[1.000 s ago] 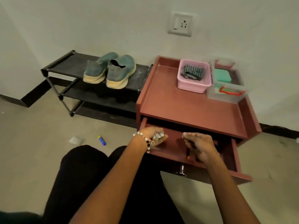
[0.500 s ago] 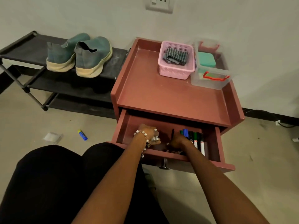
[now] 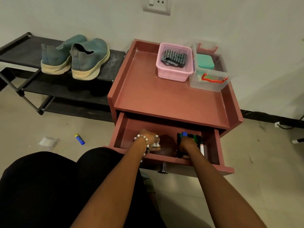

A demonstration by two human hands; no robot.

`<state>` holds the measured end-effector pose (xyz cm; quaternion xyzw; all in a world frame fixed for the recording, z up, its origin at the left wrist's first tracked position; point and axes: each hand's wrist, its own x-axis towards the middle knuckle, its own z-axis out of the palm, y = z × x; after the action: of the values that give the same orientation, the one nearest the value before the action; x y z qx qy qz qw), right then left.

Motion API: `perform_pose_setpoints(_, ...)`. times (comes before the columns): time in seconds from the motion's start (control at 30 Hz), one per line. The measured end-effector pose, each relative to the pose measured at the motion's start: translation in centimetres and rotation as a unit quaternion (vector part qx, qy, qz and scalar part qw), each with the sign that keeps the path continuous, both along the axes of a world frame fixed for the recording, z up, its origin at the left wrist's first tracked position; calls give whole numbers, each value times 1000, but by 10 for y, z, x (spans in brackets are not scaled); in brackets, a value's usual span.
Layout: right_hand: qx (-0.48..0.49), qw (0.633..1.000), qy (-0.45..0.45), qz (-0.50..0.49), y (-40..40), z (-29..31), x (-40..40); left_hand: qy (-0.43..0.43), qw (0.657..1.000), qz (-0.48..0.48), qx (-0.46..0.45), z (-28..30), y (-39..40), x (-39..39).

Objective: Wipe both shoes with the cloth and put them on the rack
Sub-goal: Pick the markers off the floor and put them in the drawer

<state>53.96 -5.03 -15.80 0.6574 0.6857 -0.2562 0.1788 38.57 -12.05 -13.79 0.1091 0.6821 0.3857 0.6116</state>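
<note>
Left hand [image 3: 148,141] grasping small tubes, right hand [image 3: 187,144] gripping markers [image 3: 196,140] in drawer [image 3: 166,159]. Shoes [image 3: 74,57] already on rack [image 3: 19,46], far left; cloth [image 3: 174,58] in basket [image 3: 174,74], untouched. Risk: hands busy w/ markers, wiping maybe skipped.

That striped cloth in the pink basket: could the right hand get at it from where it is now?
Probably yes. The basket is open-topped and nothing covers the cloth. But the right hand is down in the drawer among markers and would have to come out first.
</note>
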Motion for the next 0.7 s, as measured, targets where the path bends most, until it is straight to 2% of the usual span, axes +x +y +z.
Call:
perform_pose_setpoints(0.07,17,998,55,-33,1,2,2,-8,1000,-13,0,0,2,4)
perform_pose_setpoints(0.1,-11,988,136,-71,1,2,2,-11,1000,-19,0,0,4,6)
perform_pose_setpoints(0.17,-122,922,333,-157,-5,8,1,-19,999,-33,-6,0,7,11)
perform_pose_setpoints(0.2,-169,882,399,-185,-7,12,1,-17,999,-43,-7,-1,9,14)
perform_pose_setpoints(0.23,-193,863,427,-189,-8,16,1,-7,998,-55,-12,-2,10,15)
perform_pose_setpoints(0.3,-202,862,435,-162,-6,19,1,15,997,-74,-18,-5,12,17)
perform_pose_setpoints(0.43,-195,864,441,-146,-3,19,0,127,985,-113,7,-8,12,13)
perform_pose_setpoints(0.5,-184,875,424,-142,-2,16,0,135,982,-130,-7,-11,12,12)
perform_pose_setpoints(0.57,-156,909,363,-134,0,9,0,133,983,-123,-34,-15,12,12)
perform_pose_setpoints(0.63,-106,956,260,-85,5,-4,1,120,988,-90,-36,-21,12,9)
perform_pose_setpoints(0.7,-86,980,177,-22,5,-9,-2,81,995,-59,-24,-26,13,7)
